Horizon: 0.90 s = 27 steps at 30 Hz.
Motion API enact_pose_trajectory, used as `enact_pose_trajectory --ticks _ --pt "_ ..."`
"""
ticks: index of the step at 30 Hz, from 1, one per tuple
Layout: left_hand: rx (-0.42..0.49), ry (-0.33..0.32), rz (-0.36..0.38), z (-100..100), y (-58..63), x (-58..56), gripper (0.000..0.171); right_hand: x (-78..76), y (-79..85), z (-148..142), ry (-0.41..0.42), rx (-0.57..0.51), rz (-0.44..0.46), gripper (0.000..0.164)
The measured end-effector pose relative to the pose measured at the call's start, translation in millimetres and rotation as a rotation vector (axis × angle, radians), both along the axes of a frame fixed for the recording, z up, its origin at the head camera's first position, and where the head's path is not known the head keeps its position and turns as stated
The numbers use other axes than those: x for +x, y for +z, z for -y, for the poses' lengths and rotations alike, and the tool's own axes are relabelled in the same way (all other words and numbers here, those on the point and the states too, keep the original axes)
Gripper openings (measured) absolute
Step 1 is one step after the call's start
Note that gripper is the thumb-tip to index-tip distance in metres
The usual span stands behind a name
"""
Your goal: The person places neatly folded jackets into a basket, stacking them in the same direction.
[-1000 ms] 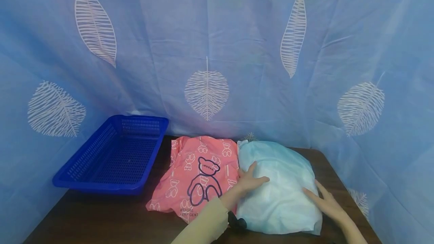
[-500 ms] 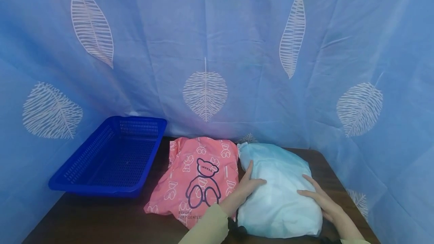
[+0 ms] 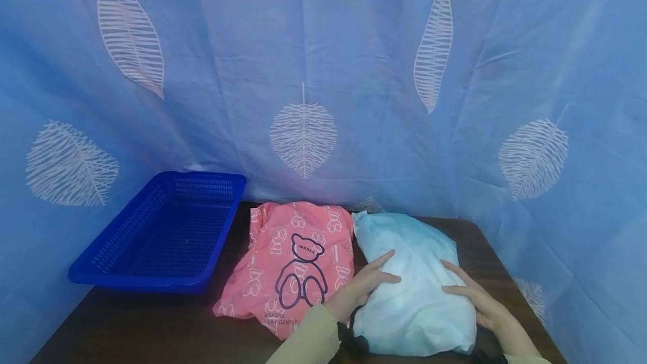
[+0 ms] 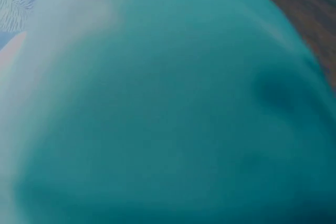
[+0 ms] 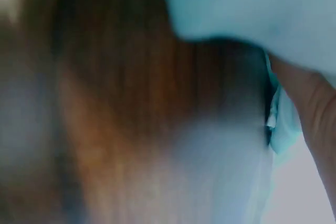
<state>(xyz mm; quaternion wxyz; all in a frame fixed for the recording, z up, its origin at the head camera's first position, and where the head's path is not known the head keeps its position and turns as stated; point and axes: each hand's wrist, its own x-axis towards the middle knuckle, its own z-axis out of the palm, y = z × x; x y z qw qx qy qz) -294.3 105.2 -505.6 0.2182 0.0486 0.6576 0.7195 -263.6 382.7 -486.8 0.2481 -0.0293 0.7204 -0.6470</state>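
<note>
1 blue basket [image 3: 146, 282], 1 pink bag [image 3: 268, 291] and 1 pale-blue bag [image 3: 417, 310] share 1 brown table [image 3: 121, 327], the pale-blue bag rightmost. Against the earlier frame, the left hand [image 3: 366, 285] reaches further across it; the right hand [image 3: 482, 301] touches its opposite side. Visible fingers on the 2 hands are spread wide, nearly straight, resting unclenched on it

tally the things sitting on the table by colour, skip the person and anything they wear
Dark blue: 1 (basket)
Pink: 1 (bear-print bundle)
Pale blue: 1 (plain bundle)
Total: 3
</note>
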Motion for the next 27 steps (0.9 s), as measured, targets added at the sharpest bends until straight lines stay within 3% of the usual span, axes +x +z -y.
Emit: enact_pose_trajectory --ticks 5,12,20,22,25,27 --pt "-0.026 0.021 -0.028 1 -4.4 -0.5 0.066 2.8 4.5 4 0.004 0.020 -0.028 0.080" --pt "0.028 0.059 -0.052 0 2.8 2.9 0.069 13.7 23.2 9 -0.008 -0.076 -0.094 0.075" --pt "0.227 -0.016 -0.099 16 30.2 4.9 0.072 30.5 56.9 30 -0.007 -0.159 -0.232 0.069" --pt "0.291 -0.046 -0.098 25 41.0 8.2 0.072 36.1 65.7 39 -0.009 -0.173 -0.267 0.069" --pt "0.278 -0.086 -0.075 45 58.8 18.8 0.069 44.4 78.8 57 -0.025 -0.190 -0.327 0.070" --pt "0.315 -0.116 -0.099 59 69.7 24.1 0.070 48.6 87.1 71 -0.031 -0.207 -0.366 0.070"
